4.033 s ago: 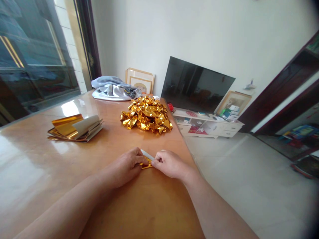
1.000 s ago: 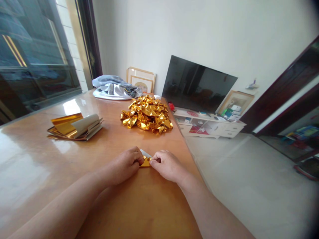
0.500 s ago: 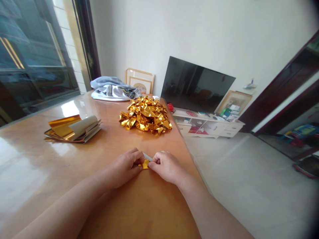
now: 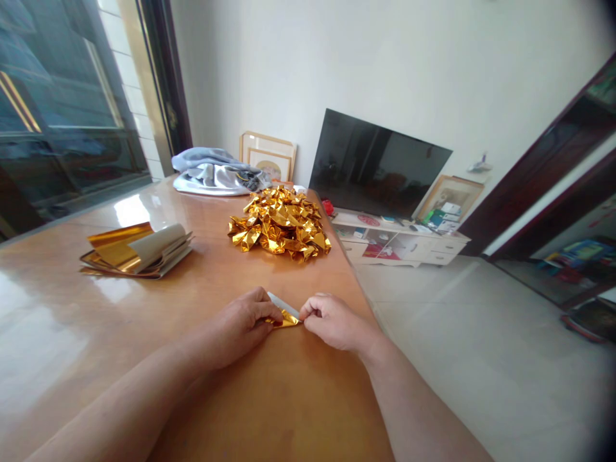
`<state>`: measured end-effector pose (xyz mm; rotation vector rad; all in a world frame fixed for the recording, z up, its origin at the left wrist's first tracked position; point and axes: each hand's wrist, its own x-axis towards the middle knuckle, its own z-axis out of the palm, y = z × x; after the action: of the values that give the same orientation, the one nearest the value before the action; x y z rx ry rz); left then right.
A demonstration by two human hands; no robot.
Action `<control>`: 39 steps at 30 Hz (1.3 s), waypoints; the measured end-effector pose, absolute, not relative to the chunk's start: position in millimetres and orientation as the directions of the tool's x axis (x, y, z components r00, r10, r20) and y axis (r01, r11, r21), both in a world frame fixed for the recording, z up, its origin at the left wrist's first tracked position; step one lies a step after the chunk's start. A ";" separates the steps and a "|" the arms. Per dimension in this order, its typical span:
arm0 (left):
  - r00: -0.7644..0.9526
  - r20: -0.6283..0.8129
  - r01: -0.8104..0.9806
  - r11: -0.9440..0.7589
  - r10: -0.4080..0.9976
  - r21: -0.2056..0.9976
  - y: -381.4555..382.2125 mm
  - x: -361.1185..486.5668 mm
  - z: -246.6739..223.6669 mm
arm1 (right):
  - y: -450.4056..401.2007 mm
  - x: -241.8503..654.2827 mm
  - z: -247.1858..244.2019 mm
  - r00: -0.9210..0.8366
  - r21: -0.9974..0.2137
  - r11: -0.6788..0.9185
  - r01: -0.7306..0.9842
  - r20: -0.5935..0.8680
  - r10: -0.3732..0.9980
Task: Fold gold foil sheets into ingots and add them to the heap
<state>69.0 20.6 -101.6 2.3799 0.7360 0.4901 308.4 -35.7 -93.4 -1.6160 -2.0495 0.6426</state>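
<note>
Between my two hands, a partly folded sheet of gold foil paper lies on the wooden table, its pale backing showing along the far edge. My left hand is closed on the sheet's left part, its fingers covering that end. With a pinch, my right hand holds the sheet's right tip. Beyond my hands is a heap of folded gold paper pieces. To the left rests a loose stack of gold paper sheets, some curled up with pale backs showing.
The wooden table has its right edge close beside my right arm. Bunched pale blue cloth sits at the far end, near framed pictures. Past the edge stand a white cabinet and a television over tiled floor.
My right hand has moved slightly right, away from my left. More of the gold paper and its pale backing now shows between them. The view has shifted a little.
</note>
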 end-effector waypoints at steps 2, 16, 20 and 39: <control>0.771 0.166 0.394 -0.666 0.614 0.633 20.1 69.6 -100.0 | -36.5 309.1 -94.7 -0.213 -0.607 0.211 0.766 0.070 0.974; 0.759 0.167 0.413 -0.663 0.630 0.624 19.4 70.1 -100.7 | -33.5 298.4 -98.5 -0.140 -0.508 0.151 0.848 0.059 0.988; 0.755 0.174 0.404 -0.657 0.632 0.637 20.5 70.9 -101.1 | -35.7 296.8 -98.2 -0.133 -0.469 0.152 0.870 0.075 0.988; 0.783 0.177 0.373 -0.677 0.597 0.635 19.1 72.7 -92.4 | -59.4 270.9 -75.3 -0.283 -0.210 0.291 0.933 0.066 0.957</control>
<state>72.7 19.1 -92.4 2.3813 0.7188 0.5007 270.9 -59.4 -75.3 -1.7602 -2.3743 0.1930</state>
